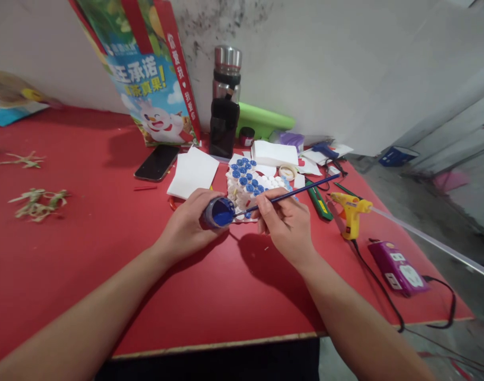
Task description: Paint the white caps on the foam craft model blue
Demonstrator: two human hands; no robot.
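My left hand is wrapped round a small jar of blue paint, its mouth tilted toward me. Between the fingers of my right hand is a thin dark-blue paintbrush, and its tip is at the jar's rim. Just behind both hands lies a white knobbly piece covered in small round caps. Several of its caps are painted blue, and others are white. My hands hide part of this piece.
A yellow glue gun, a green utility knife and a purple power strip lie to the right. Behind stand a bottle and a printed bag. White paper, a phone and straw-like pieces lie left.
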